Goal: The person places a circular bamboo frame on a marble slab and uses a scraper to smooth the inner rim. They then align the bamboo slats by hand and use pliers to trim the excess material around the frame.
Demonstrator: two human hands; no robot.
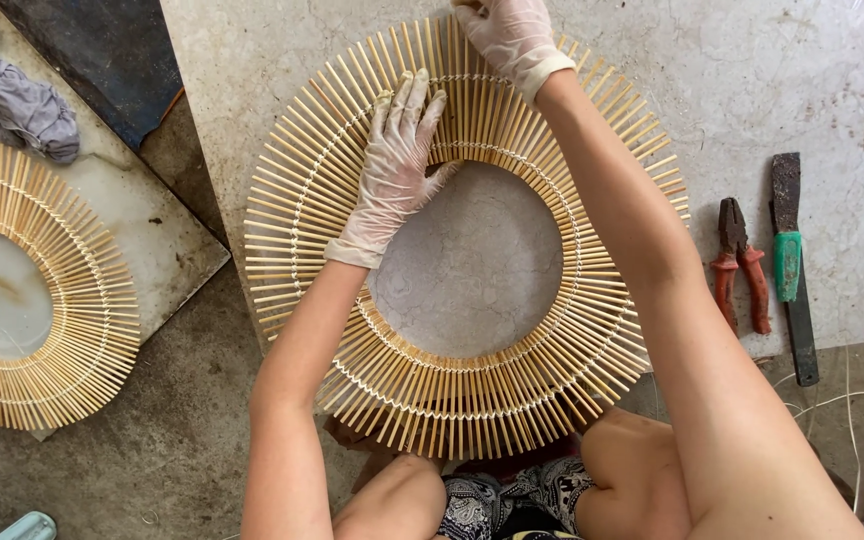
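A large ring of radiating bamboo sticks (512,385), bound with white cord, lies flat on a stone slab (742,80). My left hand (397,165), in a thin white glove, rests flat on the ring's upper left part with fingers spread. My right hand (507,35), also gloved, is at the ring's far rim, its fingers curled onto the stick ends; part of it is cut off by the frame's top edge. My knees (632,450) show below the ring.
A second bamboo ring (62,310) lies on another slab at the left, with a grey cloth (17,105) beside it. Red-handled pliers (739,265) and a green-handled blade (790,260) lie at the right. Thin white cord (832,400) trails on the floor.
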